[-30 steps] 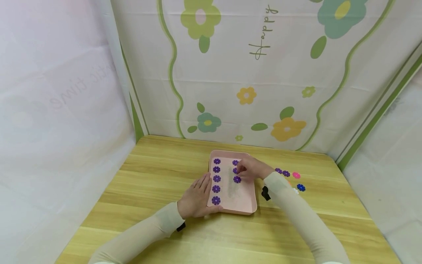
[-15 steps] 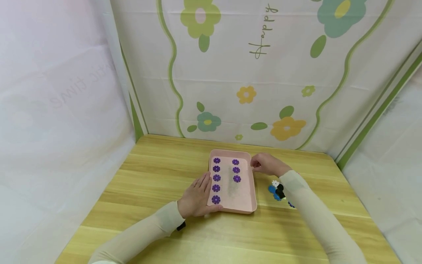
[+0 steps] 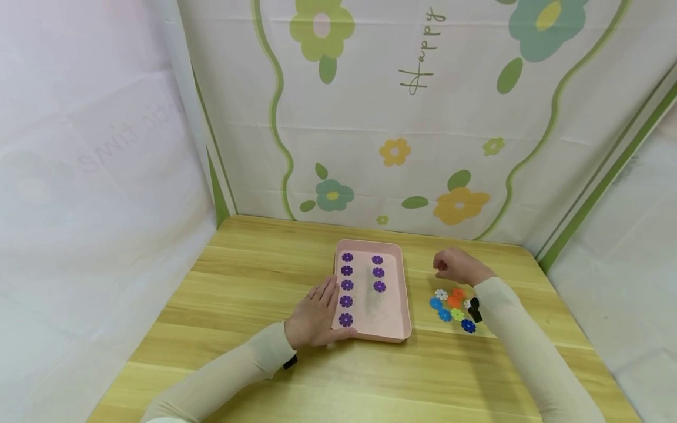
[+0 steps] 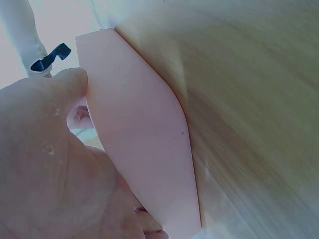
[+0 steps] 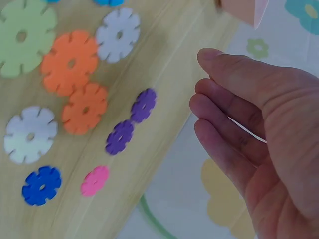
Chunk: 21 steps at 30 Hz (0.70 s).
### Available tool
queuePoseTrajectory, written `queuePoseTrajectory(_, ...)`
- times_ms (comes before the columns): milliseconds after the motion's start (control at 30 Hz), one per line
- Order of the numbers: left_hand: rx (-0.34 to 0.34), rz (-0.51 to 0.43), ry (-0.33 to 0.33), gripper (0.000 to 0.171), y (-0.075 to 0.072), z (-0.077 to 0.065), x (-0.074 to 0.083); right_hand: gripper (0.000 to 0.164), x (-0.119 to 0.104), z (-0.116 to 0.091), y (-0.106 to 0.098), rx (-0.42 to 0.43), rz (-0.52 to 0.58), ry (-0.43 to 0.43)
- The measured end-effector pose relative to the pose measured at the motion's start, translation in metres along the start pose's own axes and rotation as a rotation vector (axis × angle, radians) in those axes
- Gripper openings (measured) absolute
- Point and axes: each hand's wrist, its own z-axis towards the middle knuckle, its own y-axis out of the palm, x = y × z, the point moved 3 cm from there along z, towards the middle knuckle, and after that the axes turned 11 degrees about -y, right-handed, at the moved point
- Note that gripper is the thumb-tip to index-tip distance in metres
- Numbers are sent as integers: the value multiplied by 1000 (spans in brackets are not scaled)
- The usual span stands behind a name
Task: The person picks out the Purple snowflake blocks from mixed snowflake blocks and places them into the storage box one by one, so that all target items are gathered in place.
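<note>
A pink tray [image 3: 399, 320] holds purple flower-shaped plastic discs: a left column of several, such as the disc [image 3: 346, 301], and a right column of three, including the disc [image 3: 379, 286]. My left hand [image 3: 315, 317] rests over the tray's near-left corner, fingers along the left rim and thumb at the near rim. In the left wrist view the thumb [image 4: 75, 82] touches the rim. To the tray's right, my right hand [image 3: 459, 266] hovers with loosely bent fingers and nothing between them. Two purple discs [image 5: 119, 137] lie near it in the right wrist view, hidden in the head view.
Right of the tray lie loose discs: orange [image 3: 453, 301], white [image 3: 441, 294], light blue [image 3: 436, 303], green [image 3: 457, 314], dark blue [image 3: 468, 325] and pink [image 5: 94, 180]. Printed cloth [image 3: 359, 117] hangs behind the wooden table [image 3: 254, 258].
My right hand has moved from above the tray's right column out over the table to the right, uncovering the three purple discs. The left hand and tray have stayed put.
</note>
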Motion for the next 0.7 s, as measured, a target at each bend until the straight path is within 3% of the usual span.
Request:
queuePoseTrajectory(200, -10, 4, 3, 116, 0, 0, 0, 7, 21, -14, 9, 6, -27, 37)
queuePoseTrajectory(467, -20, -19, 6, 113, -14, -6, 2, 19, 34, -21, 23, -3, -27, 109)
queuePoseTrajectory(700, -8, -21, 7, 113, -16, -6, 3, 8, 35, -16, 35, 3, -17, 149)
